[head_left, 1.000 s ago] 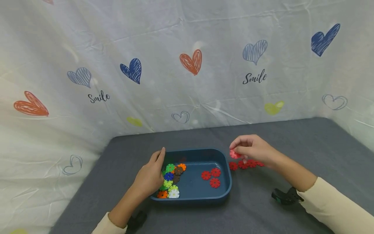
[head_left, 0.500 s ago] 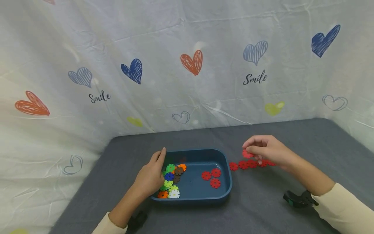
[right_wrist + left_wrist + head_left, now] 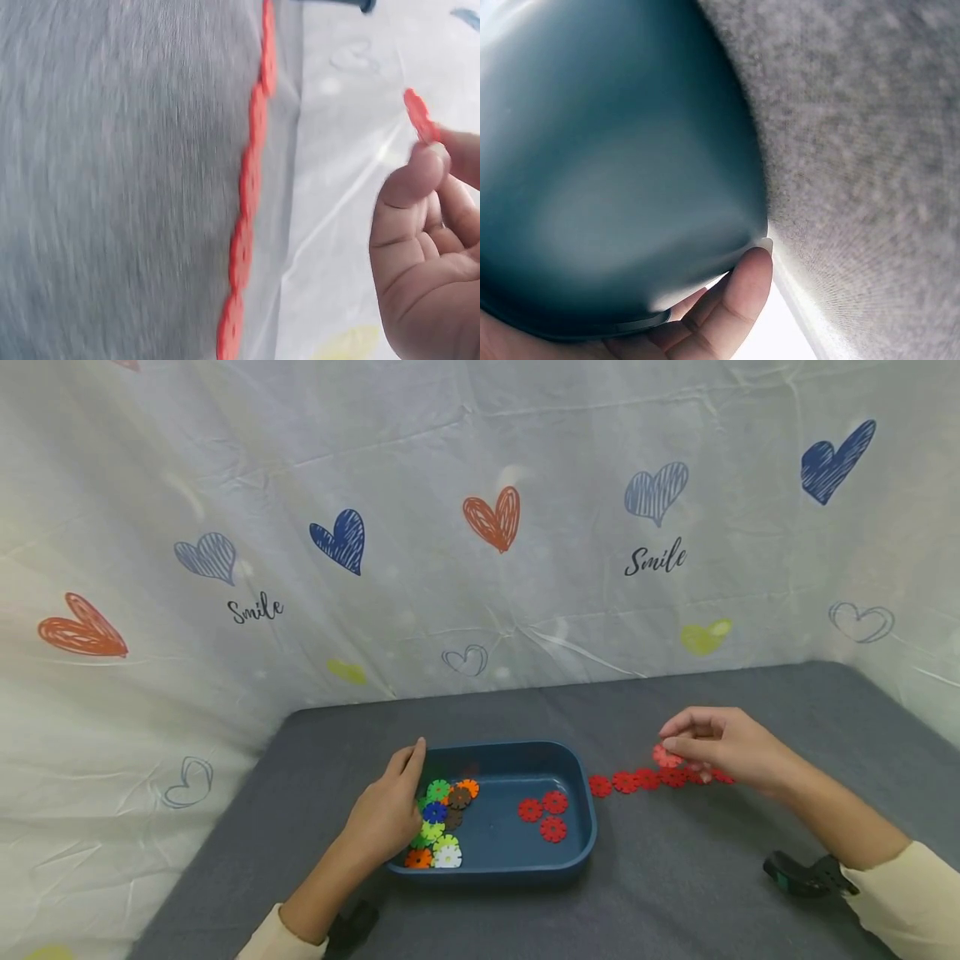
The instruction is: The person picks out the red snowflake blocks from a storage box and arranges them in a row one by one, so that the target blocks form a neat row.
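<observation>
My left hand (image 3: 384,806) grips the left end of a dark blue plastic box (image 3: 517,867). In the left wrist view its fingers (image 3: 742,300) curl round the box wall (image 3: 630,187). Between thumb and fingertips my right hand (image 3: 731,747) pinches a red notched flower disc (image 3: 666,756), held above the table. Under and left of that hand, several red flower discs (image 3: 625,782) lie in a row running from the box's right side; the hand hides part of it. The right wrist view shows the pinched disc (image 3: 421,116) tilted nearly edge-on, apart from the row (image 3: 249,180).
Inside the box, 3 red discs (image 3: 553,829) lie at the right, and a mixed pile of green, blue, brown, orange and white discs (image 3: 447,857) at the left. A grey cloth (image 3: 637,893) covers the table. Behind it hangs a white curtain (image 3: 420,635) with printed hearts.
My right hand has moved to the right along the row, carrying the red flower disc. More of the row shows now. My left hand and the box stay in place.
</observation>
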`<state>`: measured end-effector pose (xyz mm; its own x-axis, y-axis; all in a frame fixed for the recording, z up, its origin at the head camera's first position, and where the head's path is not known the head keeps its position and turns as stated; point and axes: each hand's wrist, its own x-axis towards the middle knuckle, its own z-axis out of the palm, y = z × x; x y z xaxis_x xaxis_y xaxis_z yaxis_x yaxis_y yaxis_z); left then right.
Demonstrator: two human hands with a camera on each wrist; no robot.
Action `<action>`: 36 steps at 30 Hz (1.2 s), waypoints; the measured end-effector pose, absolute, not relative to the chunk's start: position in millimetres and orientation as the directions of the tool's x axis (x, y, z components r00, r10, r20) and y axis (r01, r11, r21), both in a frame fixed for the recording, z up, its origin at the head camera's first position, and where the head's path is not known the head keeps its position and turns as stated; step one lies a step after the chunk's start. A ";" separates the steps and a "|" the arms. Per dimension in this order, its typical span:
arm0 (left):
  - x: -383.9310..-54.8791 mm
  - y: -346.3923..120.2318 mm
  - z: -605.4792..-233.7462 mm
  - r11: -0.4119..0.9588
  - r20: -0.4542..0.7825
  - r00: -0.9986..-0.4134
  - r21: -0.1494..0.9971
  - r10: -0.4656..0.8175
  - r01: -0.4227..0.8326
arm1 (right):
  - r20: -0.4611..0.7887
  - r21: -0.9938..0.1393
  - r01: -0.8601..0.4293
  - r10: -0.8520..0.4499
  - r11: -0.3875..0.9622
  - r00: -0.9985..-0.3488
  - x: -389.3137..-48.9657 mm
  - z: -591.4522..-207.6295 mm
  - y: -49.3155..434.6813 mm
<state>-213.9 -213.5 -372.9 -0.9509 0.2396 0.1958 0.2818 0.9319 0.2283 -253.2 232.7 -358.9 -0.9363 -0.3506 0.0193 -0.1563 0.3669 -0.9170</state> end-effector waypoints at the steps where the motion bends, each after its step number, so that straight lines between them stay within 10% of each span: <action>1: -213.9 -213.6 -373.0 0.932 0.197 -0.951 0.228 0.240 0.283 | 0.019 -0.912 -0.161 -0.354 0.377 -0.935 -253.5 -358.9 236.3; 36: -215.6 -214.7 -373.6 0.932 0.182 -0.954 0.235 0.237 0.276 | -0.189 -0.761 -0.070 -0.324 0.645 -0.927 -275.6 -378.6 330.3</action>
<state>-215.6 -214.7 -373.6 -0.9543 0.2368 0.1820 0.2762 0.9319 0.2354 -275.6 330.3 -378.6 -0.9270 -0.3236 -0.1894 -0.0698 0.6453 -0.7607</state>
